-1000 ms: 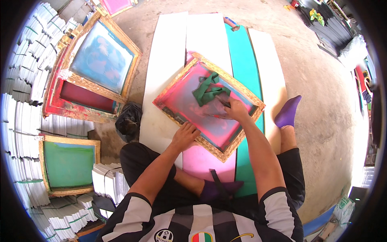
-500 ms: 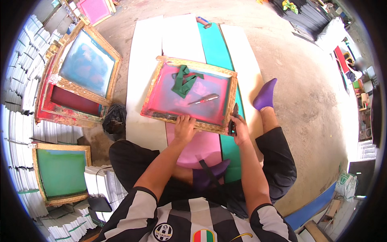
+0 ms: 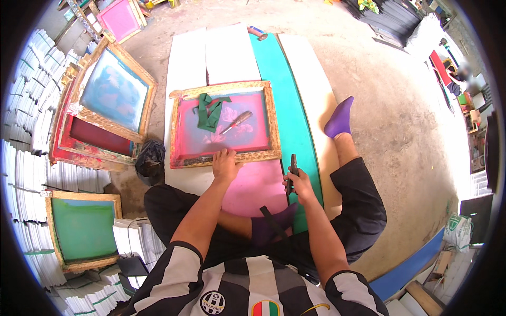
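A wooden screen-printing frame [image 3: 274,126] with pink-stained mesh lies on the boards ahead of me. My left hand [image 3: 225,166] grips its near rail, fingers curled over the wood. On the mesh rest a crumpled green cloth strip [image 3: 209,113] and a screwdriver [image 3: 237,122] with a dark handle. My right hand [image 3: 299,185] is closed around black pliers [image 3: 292,171], their tip pointing away from me. The pliers are apart from the frame, over the teal board, just off its near right corner.
White boards [image 3: 187,60], a teal board [image 3: 282,79] and a pink board [image 3: 258,184] lie beneath. A hammer [image 3: 258,33] sits at the far end. To the left are more screen frames [image 3: 116,89], a green-meshed frame [image 3: 84,231], a black bag [image 3: 151,162] and stacked white sheets [image 3: 26,179].
The frame has shifted left and turned squarer to me, carrying the cloth and screwdriver; the screwdriver has swivelled on the mesh. My right hand with the pliers has moved off the frame's corner, toward me.
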Action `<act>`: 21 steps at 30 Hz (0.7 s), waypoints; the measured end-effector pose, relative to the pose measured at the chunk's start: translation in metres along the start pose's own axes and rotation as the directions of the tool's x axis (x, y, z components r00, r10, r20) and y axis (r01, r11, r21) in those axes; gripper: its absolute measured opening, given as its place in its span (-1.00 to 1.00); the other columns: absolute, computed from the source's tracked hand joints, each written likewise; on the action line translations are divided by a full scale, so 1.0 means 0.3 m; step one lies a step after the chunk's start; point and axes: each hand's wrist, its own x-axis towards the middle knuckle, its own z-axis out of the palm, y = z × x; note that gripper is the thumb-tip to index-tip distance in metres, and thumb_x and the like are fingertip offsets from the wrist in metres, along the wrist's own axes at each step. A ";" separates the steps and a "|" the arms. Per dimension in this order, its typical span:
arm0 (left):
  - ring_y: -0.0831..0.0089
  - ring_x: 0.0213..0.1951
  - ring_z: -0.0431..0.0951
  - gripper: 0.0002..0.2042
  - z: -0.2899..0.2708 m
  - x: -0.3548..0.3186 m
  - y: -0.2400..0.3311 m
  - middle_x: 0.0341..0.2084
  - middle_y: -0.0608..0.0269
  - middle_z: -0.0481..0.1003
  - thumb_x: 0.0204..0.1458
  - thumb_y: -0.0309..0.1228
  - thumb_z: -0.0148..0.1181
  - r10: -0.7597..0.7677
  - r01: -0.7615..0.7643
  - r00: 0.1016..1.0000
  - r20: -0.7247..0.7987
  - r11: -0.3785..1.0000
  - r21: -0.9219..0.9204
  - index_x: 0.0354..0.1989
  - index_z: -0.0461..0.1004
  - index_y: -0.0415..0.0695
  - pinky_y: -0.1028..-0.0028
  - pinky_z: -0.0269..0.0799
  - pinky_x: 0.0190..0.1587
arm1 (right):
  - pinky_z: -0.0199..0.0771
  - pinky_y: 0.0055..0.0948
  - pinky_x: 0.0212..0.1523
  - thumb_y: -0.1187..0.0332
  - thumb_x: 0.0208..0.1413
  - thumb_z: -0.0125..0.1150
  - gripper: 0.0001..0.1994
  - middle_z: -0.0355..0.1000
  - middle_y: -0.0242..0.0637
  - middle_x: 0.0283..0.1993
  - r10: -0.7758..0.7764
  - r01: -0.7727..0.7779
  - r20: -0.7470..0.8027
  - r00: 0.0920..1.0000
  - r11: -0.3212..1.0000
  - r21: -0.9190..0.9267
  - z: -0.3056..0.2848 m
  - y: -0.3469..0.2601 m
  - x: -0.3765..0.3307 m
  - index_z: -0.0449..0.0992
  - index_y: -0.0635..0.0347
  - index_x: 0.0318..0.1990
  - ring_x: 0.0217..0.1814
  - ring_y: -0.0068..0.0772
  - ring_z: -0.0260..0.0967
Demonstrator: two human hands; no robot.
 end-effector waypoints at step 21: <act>0.06 0.05 0.41 -0.51 0.014 -0.059 -0.067 -0.11 0.16 0.48 -0.10 -0.10 0.51 0.122 -0.136 0.981 -0.152 0.987 -0.086 0.00 0.61 -0.06 0.10 0.28 0.22 | 0.50 -0.23 -0.31 0.33 0.12 0.17 -0.71 0.50 -0.09 -0.31 -0.092 0.047 -0.076 0.993 0.887 -0.459 0.093 0.124 0.160 0.49 0.44 -0.15 -0.33 -0.26 0.51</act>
